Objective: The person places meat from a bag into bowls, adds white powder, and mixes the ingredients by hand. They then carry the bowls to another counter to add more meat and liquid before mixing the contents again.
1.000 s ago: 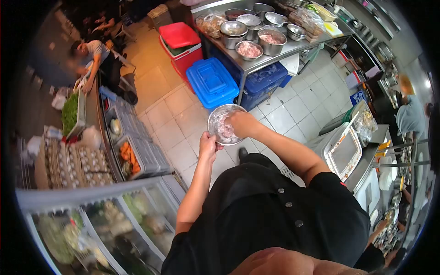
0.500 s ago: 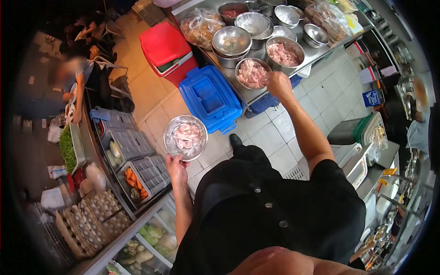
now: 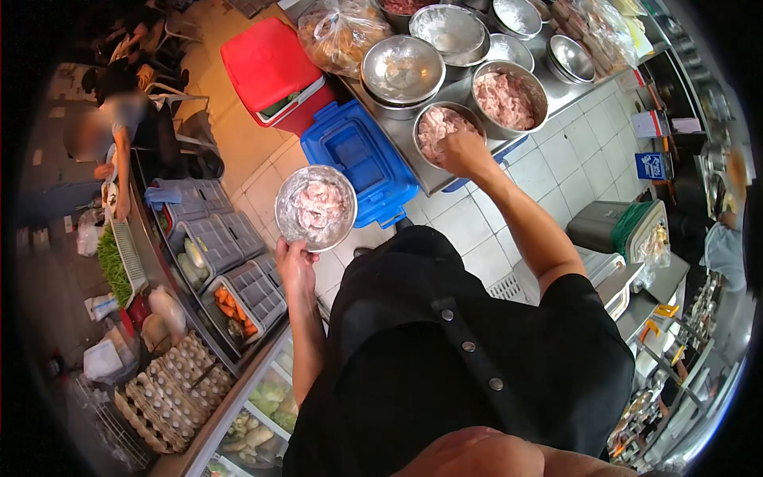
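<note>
My left hand [image 3: 296, 258] grips the near rim of a round metal bowl [image 3: 284, 191], thumb over the edge. Pale pink raw meat [image 3: 320, 204] lies in its middle, with a whitish smear around the inner wall. My right hand [image 3: 467, 153] reaches down into a second metal bowl [image 3: 416, 143] at the steel table's near corner. Its fingers curl into the raw meat [image 3: 439, 127] there, and the fingertips are hidden. Just beyond stands a larger pot [image 3: 544, 119] filled with raw meat [image 3: 505, 101].
The steel table [image 3: 401, 135] also carries stacked metal bowls [image 3: 403, 67] and a plastic bag [image 3: 343, 36]. Beside it stand a blue lidded box [image 3: 362, 163] and a red cooler [image 3: 270, 67]. At left are grey crates [image 3: 258, 290], egg trays [image 3: 171, 389] and another person [image 3: 119, 159].
My right hand has moved from the bowl's rim into its meat. My left hand and its bowl appear slightly further left and higher. The camera view has shifted a little closer to the table.
</note>
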The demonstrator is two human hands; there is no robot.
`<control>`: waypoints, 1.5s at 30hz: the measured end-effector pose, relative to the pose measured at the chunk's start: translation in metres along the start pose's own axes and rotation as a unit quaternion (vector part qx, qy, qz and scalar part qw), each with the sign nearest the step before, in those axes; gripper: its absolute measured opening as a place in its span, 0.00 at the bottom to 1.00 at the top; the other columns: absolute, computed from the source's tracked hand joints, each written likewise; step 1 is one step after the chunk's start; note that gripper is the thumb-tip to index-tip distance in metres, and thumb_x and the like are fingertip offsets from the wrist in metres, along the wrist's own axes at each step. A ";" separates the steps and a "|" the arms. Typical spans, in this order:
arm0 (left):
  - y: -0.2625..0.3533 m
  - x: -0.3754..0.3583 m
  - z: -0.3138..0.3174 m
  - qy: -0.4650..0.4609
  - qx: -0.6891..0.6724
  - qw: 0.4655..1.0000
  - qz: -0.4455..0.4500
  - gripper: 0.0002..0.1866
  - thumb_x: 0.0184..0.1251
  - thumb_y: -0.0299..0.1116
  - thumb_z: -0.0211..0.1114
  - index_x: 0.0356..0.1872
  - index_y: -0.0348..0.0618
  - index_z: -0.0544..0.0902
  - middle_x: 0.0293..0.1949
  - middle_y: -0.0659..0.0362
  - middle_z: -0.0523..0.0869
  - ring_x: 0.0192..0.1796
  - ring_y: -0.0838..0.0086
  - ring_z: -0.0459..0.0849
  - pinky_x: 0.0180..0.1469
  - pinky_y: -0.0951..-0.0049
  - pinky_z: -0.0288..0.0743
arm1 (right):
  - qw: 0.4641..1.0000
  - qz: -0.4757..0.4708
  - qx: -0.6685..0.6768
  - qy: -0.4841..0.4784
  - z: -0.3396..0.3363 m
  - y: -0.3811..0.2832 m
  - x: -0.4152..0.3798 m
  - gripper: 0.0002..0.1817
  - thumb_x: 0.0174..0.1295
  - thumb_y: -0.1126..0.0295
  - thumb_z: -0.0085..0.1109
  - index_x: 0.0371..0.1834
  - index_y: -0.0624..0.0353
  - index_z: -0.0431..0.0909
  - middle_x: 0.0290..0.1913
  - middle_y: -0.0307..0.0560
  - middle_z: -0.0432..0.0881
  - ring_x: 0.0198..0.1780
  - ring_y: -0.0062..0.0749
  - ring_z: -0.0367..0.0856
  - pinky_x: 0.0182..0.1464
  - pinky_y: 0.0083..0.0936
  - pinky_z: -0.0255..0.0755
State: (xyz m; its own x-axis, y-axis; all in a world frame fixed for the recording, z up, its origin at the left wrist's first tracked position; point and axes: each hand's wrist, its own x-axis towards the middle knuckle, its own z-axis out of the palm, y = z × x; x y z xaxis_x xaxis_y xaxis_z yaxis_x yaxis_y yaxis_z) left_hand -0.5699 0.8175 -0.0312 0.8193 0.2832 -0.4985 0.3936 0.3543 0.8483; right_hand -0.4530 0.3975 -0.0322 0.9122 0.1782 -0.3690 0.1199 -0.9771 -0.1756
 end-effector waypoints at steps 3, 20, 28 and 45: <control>-0.002 0.003 0.016 -0.016 -0.010 1.000 -0.004 0.08 0.68 0.24 0.60 0.45 0.42 0.75 0.33 0.58 0.84 0.25 0.74 0.79 0.25 0.73 0.75 | 0.996 -0.083 0.027 0.031 0.028 -0.010 0.007 0.23 0.61 0.53 0.67 0.50 0.60 0.84 0.46 0.62 0.88 0.51 0.55 0.88 0.51 0.51 0.81; -0.004 0.029 0.067 -0.093 0.066 0.993 -0.034 0.07 0.63 0.22 0.62 0.36 0.42 0.71 0.28 0.57 0.80 0.20 0.71 0.82 0.18 0.73 0.78 | 0.777 -0.252 0.558 0.145 -0.024 -0.113 -0.006 0.17 0.62 0.80 0.59 0.54 0.62 0.83 0.53 0.55 0.84 0.42 0.36 0.88 0.43 0.26 0.82; 0.011 0.010 0.099 -0.167 0.143 0.975 -0.010 0.08 0.63 0.22 0.61 0.35 0.43 0.70 0.27 0.57 0.78 0.17 0.71 0.79 0.15 0.73 0.74 | 0.934 -0.184 0.177 0.248 -0.008 -0.157 -0.035 0.14 0.57 0.69 0.66 0.46 0.60 0.83 0.56 0.65 0.80 0.48 0.62 0.85 0.50 0.51 0.79; -0.020 -0.033 0.088 -0.397 0.283 0.873 -0.015 0.03 0.63 0.25 0.59 0.34 0.38 0.73 0.30 0.55 0.81 0.20 0.72 0.81 0.17 0.70 0.77 | 0.947 0.128 0.199 0.215 0.018 -0.183 -0.183 0.14 0.60 0.63 0.68 0.45 0.59 0.85 0.43 0.57 0.86 0.50 0.54 0.86 0.53 0.47 0.81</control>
State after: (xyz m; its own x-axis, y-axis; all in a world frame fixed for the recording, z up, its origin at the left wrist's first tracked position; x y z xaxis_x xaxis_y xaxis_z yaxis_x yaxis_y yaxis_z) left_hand -0.5682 0.7223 -0.0161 0.7465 -0.5060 -0.4321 0.3793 -0.2100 0.9011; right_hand -0.6489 0.5457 0.0509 0.9771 -0.2055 -0.0542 -0.2052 -0.8454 -0.4931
